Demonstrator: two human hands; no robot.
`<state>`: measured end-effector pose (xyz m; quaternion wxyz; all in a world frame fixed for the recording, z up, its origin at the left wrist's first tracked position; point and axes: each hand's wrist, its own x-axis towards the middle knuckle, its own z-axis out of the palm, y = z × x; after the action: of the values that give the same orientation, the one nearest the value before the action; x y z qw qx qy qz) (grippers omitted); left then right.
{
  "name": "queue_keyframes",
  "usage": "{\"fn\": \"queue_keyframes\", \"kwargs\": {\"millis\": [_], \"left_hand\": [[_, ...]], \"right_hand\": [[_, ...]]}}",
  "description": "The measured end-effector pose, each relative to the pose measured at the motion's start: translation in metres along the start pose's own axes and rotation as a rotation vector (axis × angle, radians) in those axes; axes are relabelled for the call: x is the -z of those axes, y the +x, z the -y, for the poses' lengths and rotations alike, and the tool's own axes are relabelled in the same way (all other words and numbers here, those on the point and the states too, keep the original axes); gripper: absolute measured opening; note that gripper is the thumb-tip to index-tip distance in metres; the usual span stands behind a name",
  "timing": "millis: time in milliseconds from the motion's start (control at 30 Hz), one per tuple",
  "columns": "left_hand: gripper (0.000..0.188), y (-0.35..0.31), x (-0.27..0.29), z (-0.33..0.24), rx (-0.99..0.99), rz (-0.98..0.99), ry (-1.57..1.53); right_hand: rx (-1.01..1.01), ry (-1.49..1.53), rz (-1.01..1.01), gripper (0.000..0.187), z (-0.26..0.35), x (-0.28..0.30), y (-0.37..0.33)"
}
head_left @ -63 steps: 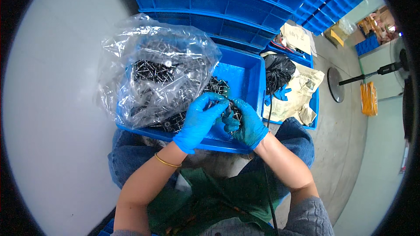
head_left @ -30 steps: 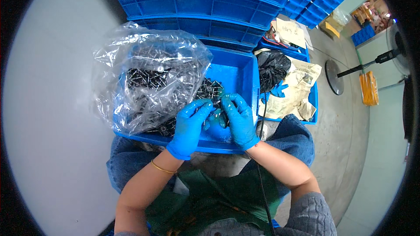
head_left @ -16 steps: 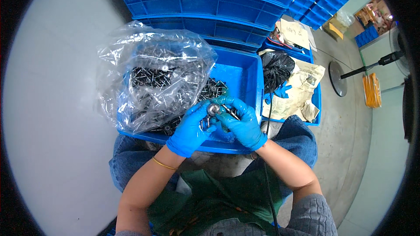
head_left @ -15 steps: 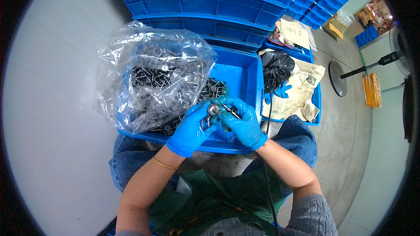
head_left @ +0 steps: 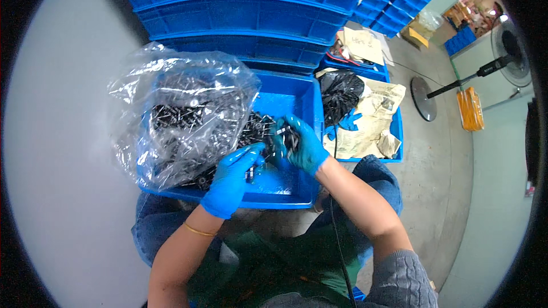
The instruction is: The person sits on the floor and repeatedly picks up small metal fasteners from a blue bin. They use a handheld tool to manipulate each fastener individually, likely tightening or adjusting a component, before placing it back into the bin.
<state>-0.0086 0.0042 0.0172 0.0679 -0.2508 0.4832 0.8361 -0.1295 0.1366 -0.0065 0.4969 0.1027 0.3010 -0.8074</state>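
Note:
Both hands wear blue gloves and work over a blue plastic crate. My left hand is closed near the crate's front, with small shiny metal pins showing under its curled fingers. Farther right, my right hand curls around several dark metal pins with bright ends. Its fingertips are smeared by motion. A pile of similar dark pins lies just left of the right hand. A clear plastic bag spreads over the crate's left part, with many more pins in and under it.
Stacked blue crates rise behind the work crate. On the right, another blue crate holds brown paper, a black plastic bag and a blue glove. A standing fan is farther right. A black cable hangs beside my right forearm.
My hands have parted: half a second ago they met around a round metal piece and pins. The right has moved toward the pile; the round piece no longer shows. The whole view has shifted slightly.

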Motion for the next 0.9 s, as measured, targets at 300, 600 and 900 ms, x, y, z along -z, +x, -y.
{"fn": "queue_keyframes", "kwargs": {"millis": [300, 600, 900], "left_hand": [[0.023, 0.005, 0.000, -0.015, 0.152, -0.093, -0.124], [0.018, 0.007, 0.005, -0.014, 0.131, -0.160, -0.186], [0.022, 0.008, -0.003, -0.005, 0.011, -0.149, -0.162]], "right_hand": [[0.464, -1.201, -0.451, 0.016, 0.016, 0.081, 0.150], [0.300, -1.920, -0.534, 0.028, 0.009, 0.076, 0.173], [0.390, -1.317, -0.115, 0.018, 0.015, 0.033, 0.024]]}}
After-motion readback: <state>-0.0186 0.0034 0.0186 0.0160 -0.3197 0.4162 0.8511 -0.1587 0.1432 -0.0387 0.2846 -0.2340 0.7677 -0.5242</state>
